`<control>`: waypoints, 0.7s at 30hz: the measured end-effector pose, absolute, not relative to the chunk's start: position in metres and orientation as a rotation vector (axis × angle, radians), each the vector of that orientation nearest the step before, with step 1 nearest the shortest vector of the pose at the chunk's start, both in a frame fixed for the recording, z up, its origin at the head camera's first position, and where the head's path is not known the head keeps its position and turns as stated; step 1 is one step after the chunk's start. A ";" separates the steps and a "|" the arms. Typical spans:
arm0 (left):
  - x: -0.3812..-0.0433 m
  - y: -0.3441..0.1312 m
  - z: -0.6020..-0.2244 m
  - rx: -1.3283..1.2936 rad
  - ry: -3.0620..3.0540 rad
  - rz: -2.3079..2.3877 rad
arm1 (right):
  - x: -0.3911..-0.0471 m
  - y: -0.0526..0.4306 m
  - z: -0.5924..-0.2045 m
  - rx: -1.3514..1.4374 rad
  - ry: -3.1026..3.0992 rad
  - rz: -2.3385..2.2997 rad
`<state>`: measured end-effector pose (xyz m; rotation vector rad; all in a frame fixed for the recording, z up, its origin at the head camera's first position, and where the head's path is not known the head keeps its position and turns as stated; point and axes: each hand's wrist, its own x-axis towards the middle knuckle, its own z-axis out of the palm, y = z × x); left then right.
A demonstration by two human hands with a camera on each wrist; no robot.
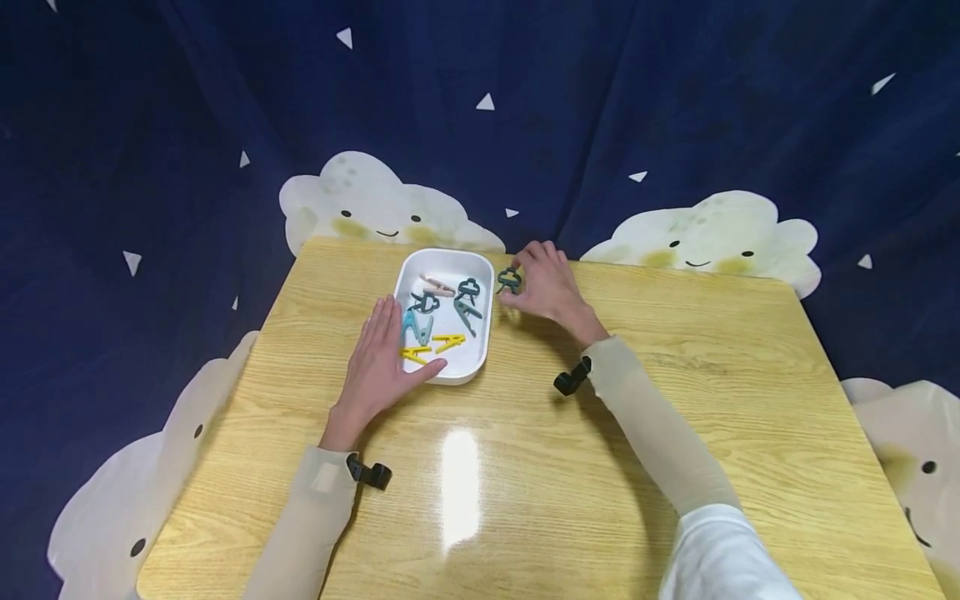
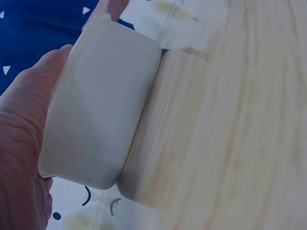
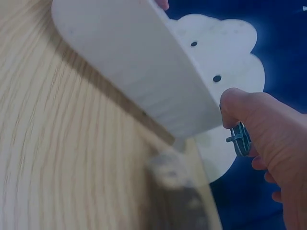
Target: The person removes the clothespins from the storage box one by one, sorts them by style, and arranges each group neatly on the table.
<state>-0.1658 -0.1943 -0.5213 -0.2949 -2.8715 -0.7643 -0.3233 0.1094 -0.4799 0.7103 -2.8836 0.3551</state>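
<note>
A white plastic tray [image 1: 487, 333] stands on the table with several clips and clothespins in it. Inside lie a beige clothespin [image 1: 437, 286], dark green clips [image 1: 468, 288], a light blue clothespin [image 1: 420, 327] and yellow clothespins [image 1: 450, 342]. My left hand [image 1: 377, 354] rests against the tray's left side, its fingers straight and the thumb reaching over the near rim. Just off the tray's right rim, my right hand [image 1: 549, 285] pinches a dark green cloud-shaped clip [image 1: 509, 279] between thumb and fingers. The right wrist view shows this clip [image 3: 241, 139] edge-on, close beside the tray wall [image 3: 139, 62].
The wooden table [image 1: 675, 417] reaches out to both sides and toward me. A dark blue curtain [image 1: 525, 50] with white clouds hangs right behind its far edge. Black wrist mounts [image 1: 572, 377] sit on both forearms.
</note>
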 end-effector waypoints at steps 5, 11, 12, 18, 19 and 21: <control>-0.162 -0.194 -0.522 -0.291 -2.882 -0.778 | -0.326 0.118 -0.495 0.704 -2.931 0.313; -0.162 -0.195 -0.522 -0.288 -2.882 -0.767 | -0.331 0.126 -0.510 0.702 -2.942 0.274; -0.163 -0.195 -0.522 -0.289 -2.882 -0.766 | -0.332 0.128 -0.511 0.703 -2.942 0.271; -0.165 -0.195 -0.521 -0.293 -2.881 -0.751 | -0.337 0.134 -0.519 0.722 -2.943 0.278; -0.165 -0.195 -0.521 -0.292 -2.882 -0.748 | -0.338 0.135 -0.519 0.724 -2.945 0.278; -0.166 -0.194 -0.520 -0.295 -2.880 -0.748 | -0.339 0.136 -0.520 0.723 -2.949 0.282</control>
